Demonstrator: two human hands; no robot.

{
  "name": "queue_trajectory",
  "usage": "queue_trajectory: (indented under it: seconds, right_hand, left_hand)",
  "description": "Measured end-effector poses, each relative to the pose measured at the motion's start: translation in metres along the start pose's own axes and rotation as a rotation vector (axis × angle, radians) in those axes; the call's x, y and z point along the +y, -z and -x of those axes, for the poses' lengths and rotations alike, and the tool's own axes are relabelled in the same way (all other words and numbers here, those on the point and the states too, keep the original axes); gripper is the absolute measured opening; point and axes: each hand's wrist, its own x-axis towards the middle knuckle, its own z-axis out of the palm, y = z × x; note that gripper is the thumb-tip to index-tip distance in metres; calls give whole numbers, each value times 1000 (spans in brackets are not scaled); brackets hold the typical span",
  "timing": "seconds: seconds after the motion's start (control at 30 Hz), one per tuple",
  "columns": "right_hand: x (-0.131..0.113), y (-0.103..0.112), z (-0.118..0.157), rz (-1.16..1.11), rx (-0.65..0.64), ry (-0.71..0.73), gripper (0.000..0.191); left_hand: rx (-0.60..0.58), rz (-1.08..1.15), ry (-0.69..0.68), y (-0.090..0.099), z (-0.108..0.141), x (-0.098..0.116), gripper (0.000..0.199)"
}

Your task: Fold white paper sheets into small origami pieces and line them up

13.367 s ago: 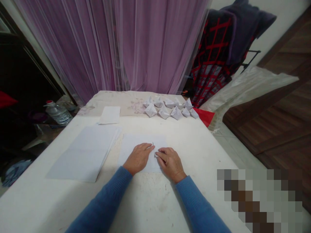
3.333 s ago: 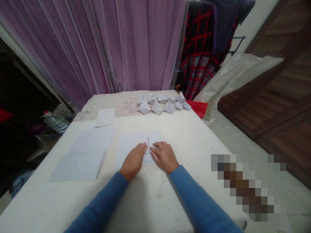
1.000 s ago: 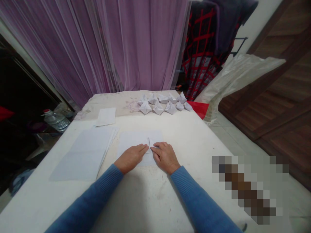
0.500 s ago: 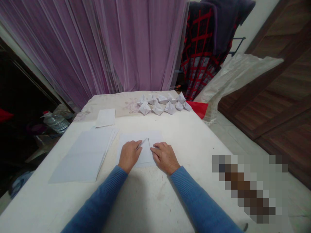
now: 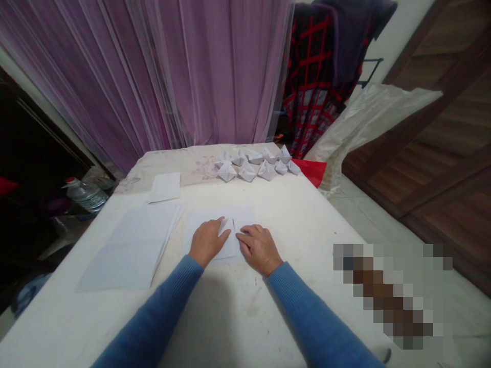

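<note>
A white sheet of paper with a folded-in flap lies on the table in front of me. My left hand rests on its left side, the thumb pressed on the flap near the middle crease and the index finger at the upper edge. On the right side, my right hand holds the paper down with bent fingers, the fingertips close to the crease. Both palms hide parts of the sheet. Under the folded piece shows another pale sheet.
A stack of white paper lies on the left, with a smaller folded paper behind it. Two rows of folded paper boats stand at the far right of the table. A red item hangs at the right edge. A water bottle stands beyond the left edge.
My left thumb has moved right across the flap, and the flap's pointed tip now looks lower and flatter. My right hand stays almost where it was. The view has shifted slightly.
</note>
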Motion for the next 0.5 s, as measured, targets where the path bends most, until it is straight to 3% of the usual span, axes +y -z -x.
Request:
queue_trajectory:
  seconds: [0.1, 0.17, 0.33, 0.5]
  right_hand:
    - [0, 0, 0, -2, -1, -5, 23]
    - [0, 0, 0, -7, -5, -8, 23]
    - [1, -2, 0, -21, -17, -10, 24]
    - [1, -2, 0, -29, -5, -2, 23]
  left_hand:
    - [-156, 33, 124, 11, -15, -2, 44]
    - [-285, 56, 111, 21, -30, -7, 40]
    - [-463, 75, 32, 44, -69, -19, 34]
    - [-524, 12, 29, 42, -85, -7, 26]
